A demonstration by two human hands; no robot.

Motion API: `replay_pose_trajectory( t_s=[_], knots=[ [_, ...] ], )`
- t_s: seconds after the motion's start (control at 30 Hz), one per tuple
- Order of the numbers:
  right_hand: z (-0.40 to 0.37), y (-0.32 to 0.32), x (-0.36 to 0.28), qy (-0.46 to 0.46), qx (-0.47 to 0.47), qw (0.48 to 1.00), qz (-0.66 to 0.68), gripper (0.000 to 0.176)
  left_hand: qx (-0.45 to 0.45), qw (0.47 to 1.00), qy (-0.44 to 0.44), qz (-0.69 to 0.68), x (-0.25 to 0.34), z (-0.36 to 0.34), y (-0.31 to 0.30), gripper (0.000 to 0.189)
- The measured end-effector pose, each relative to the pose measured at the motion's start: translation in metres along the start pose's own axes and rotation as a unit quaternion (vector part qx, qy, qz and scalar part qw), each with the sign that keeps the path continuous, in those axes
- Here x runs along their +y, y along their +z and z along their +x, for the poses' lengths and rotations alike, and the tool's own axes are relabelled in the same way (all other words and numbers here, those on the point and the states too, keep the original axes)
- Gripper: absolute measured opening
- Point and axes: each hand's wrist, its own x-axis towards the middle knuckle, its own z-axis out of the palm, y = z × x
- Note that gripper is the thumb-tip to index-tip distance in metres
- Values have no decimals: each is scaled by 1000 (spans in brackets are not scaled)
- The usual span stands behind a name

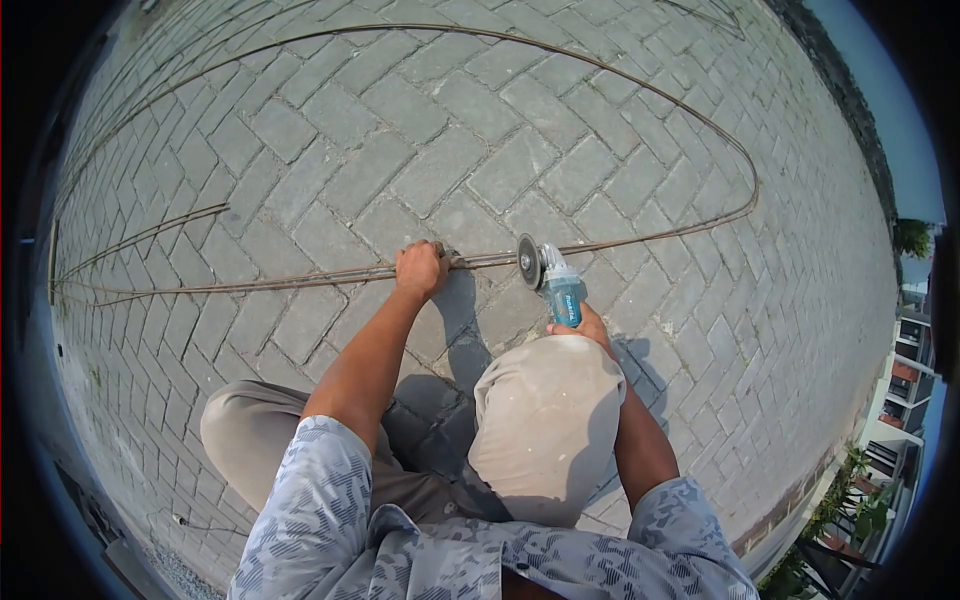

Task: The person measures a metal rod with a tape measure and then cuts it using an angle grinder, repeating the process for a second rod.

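My left hand is closed around a bundle of thin, rusty steel rods lying across the paving. In my right hand is a teal angle grinder, gripped by its body, partly hidden behind my knee. The grinder's cutting disc stands upright at the rods, a short way right of my left hand. It overlaps them in this view. On the right the rods bend round in a wide loop and run back along the far side.
Herringbone paving blocks cover the ground. Shorter rod ends lie at the left, and more rods at the upper left. My bent knee is close below the grinder. Buildings and plants stand at the far right.
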Motion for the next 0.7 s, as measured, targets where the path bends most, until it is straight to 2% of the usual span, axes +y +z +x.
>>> replay_pose_trajectory(
  t_s=[0.1,0.2,0.33,0.5,0.67,0.7],
  knots=[
    [-1,3,-6,-18,-7,1000,21,31,-16,1000,-1,-5,0,1,-3,33],
    [-10,2,-23,-21,-15,999,32,30,-32,999,-9,-17,1,-1,-6,34],
    [12,10,12,-20,1,1000,-22,29,-34,999,-15,-18,4,-3,-8,34],
    [11,6,5,26,-26,999,-22,59,-33,999,-18,-21,4,-4,-10,35],
    [7,8,-3,30,-36,999,21,56,-14,1000,-14,-23,3,-5,-8,36],
    [7,9,-3,18,-26,999,20,47,-17,999,-19,-31,2,-5,-7,36]
  ],
)
